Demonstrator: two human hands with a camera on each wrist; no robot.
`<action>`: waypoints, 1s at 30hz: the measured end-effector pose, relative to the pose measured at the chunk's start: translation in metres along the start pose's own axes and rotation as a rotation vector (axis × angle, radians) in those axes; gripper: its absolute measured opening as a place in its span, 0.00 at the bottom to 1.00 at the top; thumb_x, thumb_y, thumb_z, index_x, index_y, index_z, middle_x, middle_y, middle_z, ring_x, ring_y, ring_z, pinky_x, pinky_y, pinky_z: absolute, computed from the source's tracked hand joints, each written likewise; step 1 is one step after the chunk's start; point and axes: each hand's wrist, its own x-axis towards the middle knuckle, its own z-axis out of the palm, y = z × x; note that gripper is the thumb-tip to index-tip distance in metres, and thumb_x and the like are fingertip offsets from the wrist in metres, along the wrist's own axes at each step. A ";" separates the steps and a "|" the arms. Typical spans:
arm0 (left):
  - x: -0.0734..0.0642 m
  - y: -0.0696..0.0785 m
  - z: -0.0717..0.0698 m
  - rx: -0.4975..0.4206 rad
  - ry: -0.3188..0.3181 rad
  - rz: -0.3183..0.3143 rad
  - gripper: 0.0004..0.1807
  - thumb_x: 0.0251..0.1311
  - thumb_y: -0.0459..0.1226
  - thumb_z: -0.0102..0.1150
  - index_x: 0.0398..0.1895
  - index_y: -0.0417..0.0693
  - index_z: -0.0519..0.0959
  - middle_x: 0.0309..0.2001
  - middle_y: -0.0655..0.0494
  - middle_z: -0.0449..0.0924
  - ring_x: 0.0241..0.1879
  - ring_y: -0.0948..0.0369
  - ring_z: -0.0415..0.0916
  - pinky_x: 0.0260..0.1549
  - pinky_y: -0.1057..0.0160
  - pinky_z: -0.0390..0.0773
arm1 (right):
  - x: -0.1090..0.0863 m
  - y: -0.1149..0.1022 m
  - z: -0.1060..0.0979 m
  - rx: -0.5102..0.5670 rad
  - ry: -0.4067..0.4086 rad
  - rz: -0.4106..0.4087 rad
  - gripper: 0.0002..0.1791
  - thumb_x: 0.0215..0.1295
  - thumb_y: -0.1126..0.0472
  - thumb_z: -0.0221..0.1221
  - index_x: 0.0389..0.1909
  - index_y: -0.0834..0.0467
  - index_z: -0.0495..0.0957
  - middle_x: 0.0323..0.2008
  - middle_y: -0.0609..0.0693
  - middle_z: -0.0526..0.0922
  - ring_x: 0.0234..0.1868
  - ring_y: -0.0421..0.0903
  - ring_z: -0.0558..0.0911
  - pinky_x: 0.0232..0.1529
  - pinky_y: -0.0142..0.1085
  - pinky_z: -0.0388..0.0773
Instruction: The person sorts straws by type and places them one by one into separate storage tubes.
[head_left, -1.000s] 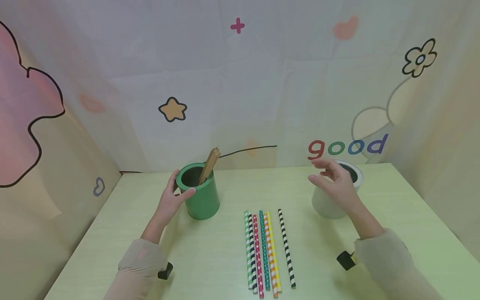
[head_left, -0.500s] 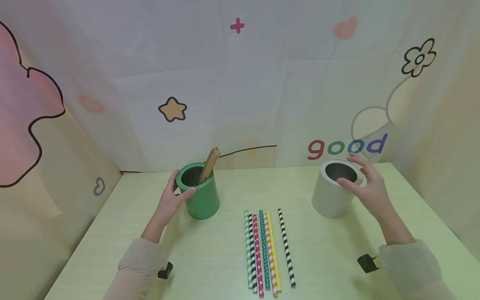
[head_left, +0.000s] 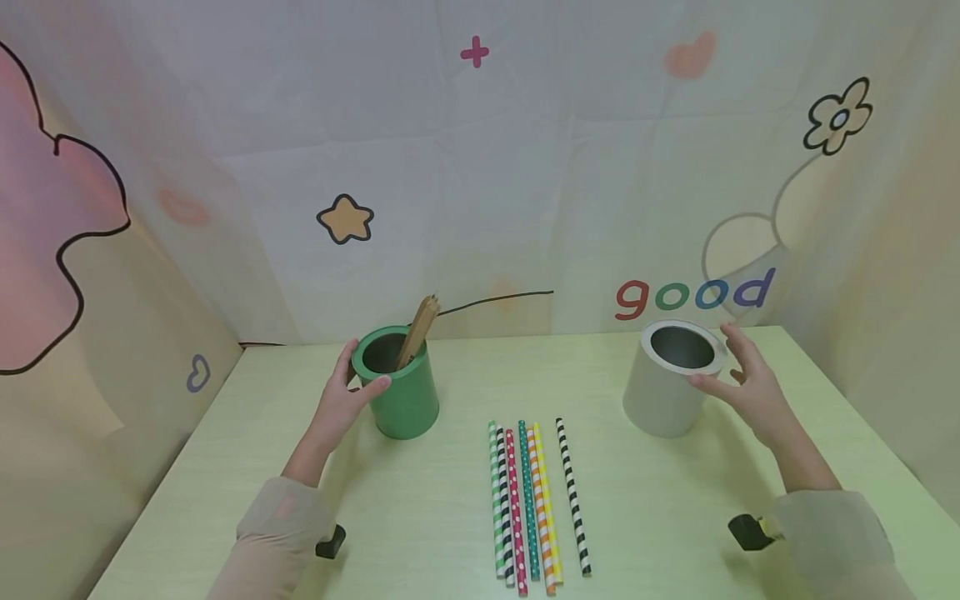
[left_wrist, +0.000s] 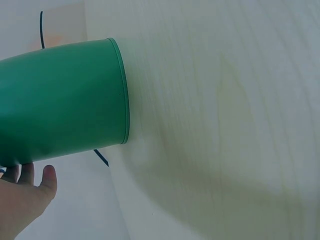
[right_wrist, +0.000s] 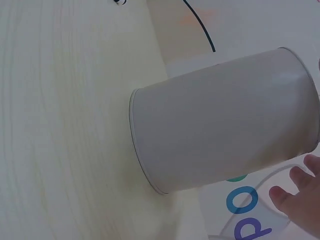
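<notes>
My left hand [head_left: 348, 400] holds the green pen holder [head_left: 407, 408] at its left side near the rim, thumb across the front and fingers behind. Several wooden pencils [head_left: 418, 332] lean to the right inside that holder. In the left wrist view, the fingertips [left_wrist: 48, 175] meet the green wall [left_wrist: 65, 100]. A pale grey pen holder [head_left: 660, 396] stands upright at the right. At its right rim is my right hand [head_left: 753, 396], fingers spread and thumb before the wall. Whether it touches the holder I cannot tell. Its dark interior shows nothing inside.
Several patterned paper straws [head_left: 525, 508] lie side by side on the pale table [head_left: 442, 517], between the holders and nearer the front. One black-and-white striped straw [head_left: 573, 496] lies apart to their right. A printed cloth [head_left: 480, 183] hangs behind the table.
My right hand has moved from above the grey pen holder, over its rim, to its right side. The left hand, both holders and the straws have stayed put.
</notes>
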 end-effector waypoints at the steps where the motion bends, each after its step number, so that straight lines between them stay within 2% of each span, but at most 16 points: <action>1: 0.000 0.000 0.000 -0.006 0.001 0.000 0.47 0.53 0.48 0.57 0.69 0.54 0.38 0.69 0.54 0.43 0.68 0.52 0.40 0.61 0.43 0.51 | 0.000 0.002 0.000 0.013 -0.004 0.007 0.46 0.57 0.61 0.57 0.68 0.54 0.36 0.69 0.58 0.35 0.67 0.61 0.39 0.59 0.63 0.43; 6: 0.002 -0.002 0.001 -0.034 -0.002 -0.003 0.46 0.54 0.46 0.56 0.69 0.55 0.37 0.70 0.53 0.42 0.69 0.53 0.38 0.61 0.44 0.50 | 0.000 0.009 0.001 0.044 -0.010 0.040 0.44 0.60 0.59 0.55 0.68 0.56 0.37 0.68 0.62 0.39 0.68 0.59 0.42 0.60 0.61 0.47; 8: 0.002 -0.002 0.001 -0.040 -0.005 -0.007 0.46 0.55 0.45 0.56 0.69 0.56 0.37 0.70 0.54 0.41 0.69 0.53 0.38 0.62 0.44 0.50 | 0.000 0.011 0.001 0.032 -0.006 0.048 0.42 0.61 0.58 0.54 0.68 0.55 0.38 0.68 0.60 0.42 0.68 0.57 0.45 0.64 0.46 0.54; 9: 0.002 -0.002 0.001 -0.043 -0.005 -0.009 0.46 0.55 0.45 0.56 0.69 0.56 0.37 0.70 0.54 0.41 0.69 0.53 0.37 0.62 0.44 0.49 | 0.000 0.012 0.002 0.026 -0.003 0.049 0.41 0.61 0.58 0.54 0.68 0.55 0.39 0.68 0.60 0.43 0.68 0.56 0.46 0.63 0.38 0.57; 11: 0.001 -0.002 0.000 -0.047 -0.007 -0.013 0.46 0.55 0.44 0.56 0.69 0.56 0.37 0.70 0.53 0.40 0.69 0.53 0.37 0.62 0.44 0.49 | 0.001 0.013 0.002 0.017 0.002 0.051 0.40 0.61 0.58 0.53 0.68 0.55 0.40 0.68 0.58 0.46 0.68 0.53 0.49 0.54 0.22 0.62; 13: 0.001 0.000 0.000 -0.051 -0.008 -0.018 0.46 0.55 0.44 0.56 0.69 0.55 0.37 0.70 0.53 0.40 0.69 0.53 0.37 0.62 0.44 0.49 | 0.001 0.015 0.002 0.016 0.008 0.049 0.40 0.61 0.58 0.53 0.68 0.56 0.41 0.67 0.58 0.48 0.67 0.51 0.51 0.44 0.13 0.62; 24: -0.011 0.022 0.000 -0.052 -0.014 -0.029 0.46 0.55 0.43 0.56 0.69 0.51 0.37 0.70 0.51 0.40 0.69 0.51 0.38 0.62 0.44 0.48 | 0.001 0.014 0.003 0.035 0.003 0.100 0.38 0.62 0.56 0.52 0.68 0.54 0.42 0.66 0.57 0.51 0.67 0.55 0.51 0.51 0.17 0.63; 30: -0.009 0.018 -0.001 -0.056 -0.018 -0.021 0.47 0.55 0.43 0.56 0.69 0.53 0.36 0.70 0.50 0.40 0.68 0.51 0.39 0.62 0.43 0.48 | 0.001 0.015 0.003 0.092 0.002 0.098 0.38 0.61 0.57 0.53 0.68 0.54 0.43 0.65 0.56 0.51 0.68 0.54 0.49 0.54 0.17 0.61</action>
